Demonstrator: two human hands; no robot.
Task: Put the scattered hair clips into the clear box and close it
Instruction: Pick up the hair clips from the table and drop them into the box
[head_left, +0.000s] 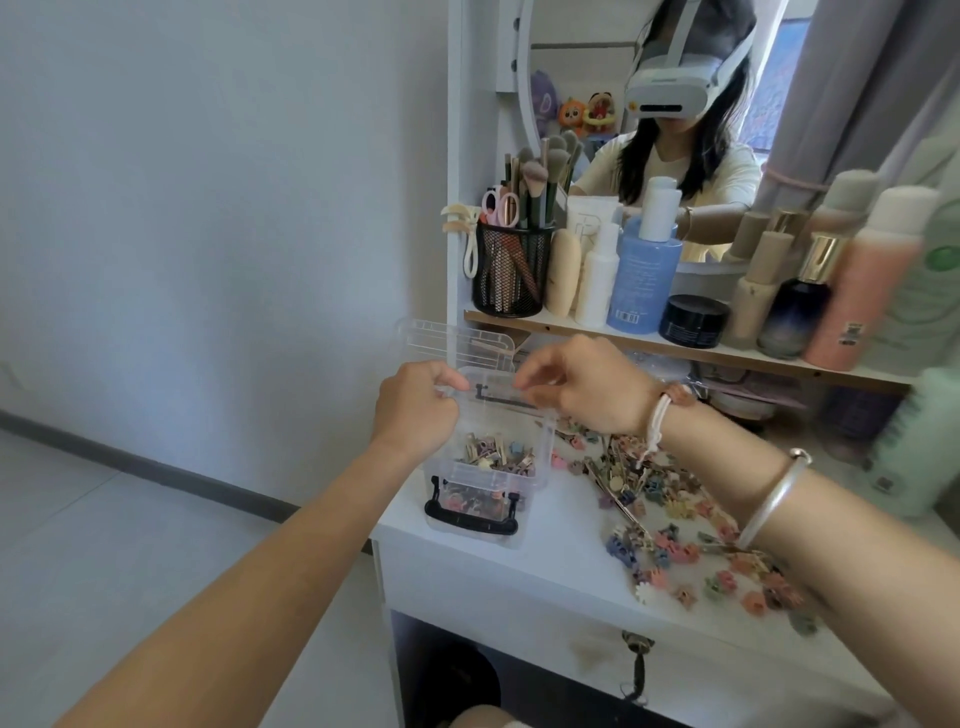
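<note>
as left hand grips clear box, right hand pinches its rim, lid raised

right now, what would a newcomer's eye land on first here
Most likely the heap of pastel hair clips strewn over the white table, right of the clear box, which is already part-filled with its lid standing open. Next, the left grip and right grip meeting at the box's far rim.
</note>
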